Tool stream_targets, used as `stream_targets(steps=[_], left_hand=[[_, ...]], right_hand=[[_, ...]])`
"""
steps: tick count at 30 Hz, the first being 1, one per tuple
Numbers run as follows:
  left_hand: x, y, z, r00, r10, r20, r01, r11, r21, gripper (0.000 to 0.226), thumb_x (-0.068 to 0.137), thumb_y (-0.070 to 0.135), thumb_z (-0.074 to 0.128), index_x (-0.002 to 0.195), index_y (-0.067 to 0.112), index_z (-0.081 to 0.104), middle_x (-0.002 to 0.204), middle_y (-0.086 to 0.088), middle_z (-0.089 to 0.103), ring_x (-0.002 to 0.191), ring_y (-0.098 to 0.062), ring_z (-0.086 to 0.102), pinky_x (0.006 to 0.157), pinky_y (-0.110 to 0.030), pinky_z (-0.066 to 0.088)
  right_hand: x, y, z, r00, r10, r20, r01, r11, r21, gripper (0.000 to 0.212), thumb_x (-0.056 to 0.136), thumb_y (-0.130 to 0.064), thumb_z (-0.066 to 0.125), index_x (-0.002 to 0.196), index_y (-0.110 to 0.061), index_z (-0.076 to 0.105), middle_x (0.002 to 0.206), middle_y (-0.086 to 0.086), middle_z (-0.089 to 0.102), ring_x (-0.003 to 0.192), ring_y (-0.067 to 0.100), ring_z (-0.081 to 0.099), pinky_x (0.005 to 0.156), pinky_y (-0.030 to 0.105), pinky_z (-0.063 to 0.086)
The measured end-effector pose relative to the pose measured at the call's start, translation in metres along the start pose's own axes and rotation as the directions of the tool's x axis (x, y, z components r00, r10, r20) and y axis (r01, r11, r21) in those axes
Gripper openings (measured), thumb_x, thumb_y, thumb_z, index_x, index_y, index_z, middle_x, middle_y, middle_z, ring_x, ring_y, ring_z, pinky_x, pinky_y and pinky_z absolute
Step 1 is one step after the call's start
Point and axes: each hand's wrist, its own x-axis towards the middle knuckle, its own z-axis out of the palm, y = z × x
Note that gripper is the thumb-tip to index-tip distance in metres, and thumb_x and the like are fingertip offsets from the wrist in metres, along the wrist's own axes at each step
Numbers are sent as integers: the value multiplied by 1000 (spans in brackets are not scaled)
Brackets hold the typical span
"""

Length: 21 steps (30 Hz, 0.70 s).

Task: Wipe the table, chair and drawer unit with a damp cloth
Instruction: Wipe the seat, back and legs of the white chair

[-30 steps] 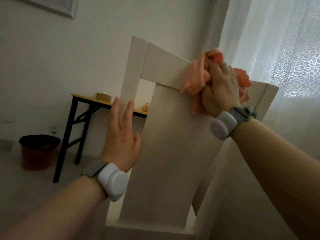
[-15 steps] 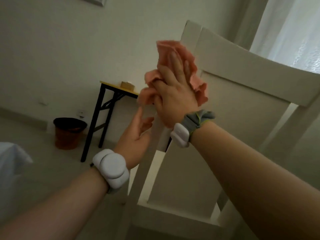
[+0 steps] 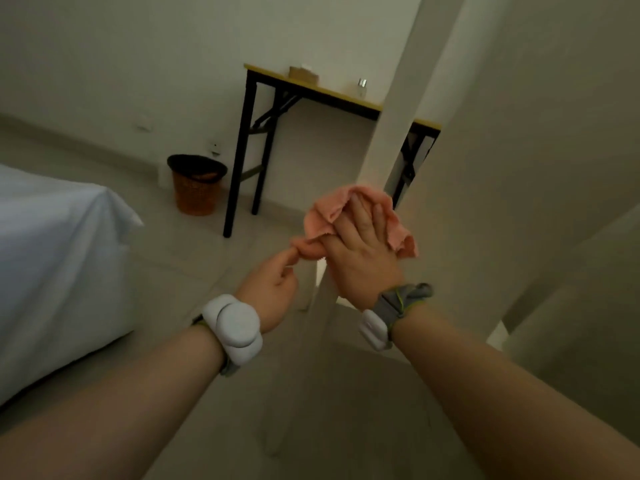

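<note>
Risk: cloth point(image 3: 328, 216) is bunched on narrow chair post point(image 3: 401, 126); sideways stroke could slide it off post's left edge, leaving face unwiped. My left hand point(image 3: 270, 285), fingers curled, pinches cloth's loose tail just left of post. My right hand point(image 3: 363, 258), fingers straight, presses cloth flat against post's lower part.

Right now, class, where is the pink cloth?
Centre of the head view: pink cloth pressed under the right hand against the chair post, left hand pinching its end.
</note>
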Motion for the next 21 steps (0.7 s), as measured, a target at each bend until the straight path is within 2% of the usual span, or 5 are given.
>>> stream_targets(steps=[6, 9, 11, 15, 21], left_hand=[[-26, -38, 22, 982, -180, 61, 169, 974, 154, 41, 95, 10, 42, 135, 15, 47, 130, -13, 55, 112, -29, 54, 87, -25, 39], [-36, -51, 27, 965, -230, 123, 200, 955, 220, 39, 93, 7, 43, 129, 19, 54, 116, -18, 61, 102, -31, 57, 85, -30, 41], [-42, -57, 29, 954, -248, 170, 200, 945, 257, 39, 94, 9, 42, 131, 19, 52, 126, -14, 57, 112, -27, 54, 90, -25, 37], [-61, -63, 25, 892, -393, 222, 335, 906, 257, 40, 96, 15, 44, 136, 14, 46, 143, -6, 44, 130, -20, 43, 105, -24, 31], [-84, -37, 2, 835, -500, 229, 457, 862, 217, 40, 96, 12, 43, 136, 13, 45, 141, -8, 46, 127, -21, 46, 102, -24, 33]], right_hand=[[-57, -30, 43, 993, -46, 107, 39, 997, 64, 50, 68, -15, 78, 117, -14, 67, 131, 14, 58, 124, 44, 48, 103, 63, 24], [-81, -43, 60, 984, -84, 155, 61, 987, 148, 38, 74, -11, 65, 112, -13, 69, 127, 14, 61, 118, 45, 52, 96, 66, 32], [-94, -47, 66, 972, -109, 211, 66, 978, 199, 35, 76, -13, 54, 107, -13, 71, 123, 14, 63, 115, 45, 55, 91, 66, 39], [-118, -66, 69, 907, -167, 388, 3, 921, 389, 41, 63, 1, 77, 102, -7, 71, 123, 15, 63, 115, 45, 55, 86, 59, 49], [-124, -77, 34, 746, -153, 648, -345, 745, 572, 54, 75, -7, 65, 128, -12, 57, 141, 13, 45, 134, 33, 37, 112, 44, 29]])
